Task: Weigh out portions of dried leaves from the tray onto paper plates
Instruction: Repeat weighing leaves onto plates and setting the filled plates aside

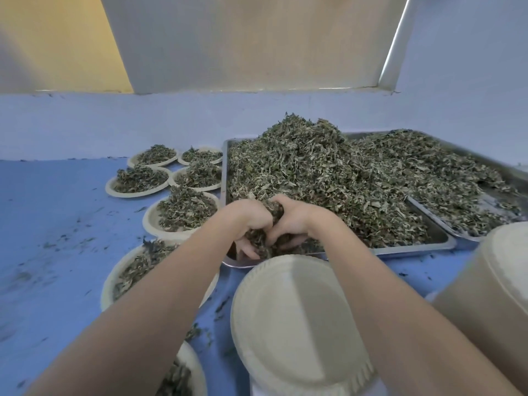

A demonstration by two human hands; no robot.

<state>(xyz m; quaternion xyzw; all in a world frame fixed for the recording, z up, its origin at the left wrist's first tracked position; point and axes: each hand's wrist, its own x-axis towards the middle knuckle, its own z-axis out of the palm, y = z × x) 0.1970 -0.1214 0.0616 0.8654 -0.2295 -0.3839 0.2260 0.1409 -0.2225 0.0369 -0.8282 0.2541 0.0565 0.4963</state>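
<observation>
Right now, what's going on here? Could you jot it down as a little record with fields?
hands: left hand and right hand together scoop dried leaves
leaf source: metal tray, heaped
empty plate: paper plate nearest the person, bare
filled plates: several on the left, on the blue table
spare plates: stack on the right

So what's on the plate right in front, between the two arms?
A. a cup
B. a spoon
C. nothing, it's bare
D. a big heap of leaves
C: the empty paper plate shows only its bare white surface, while both hands, left hand and right hand, have a grip on dried leaves in the metal tray.
</observation>
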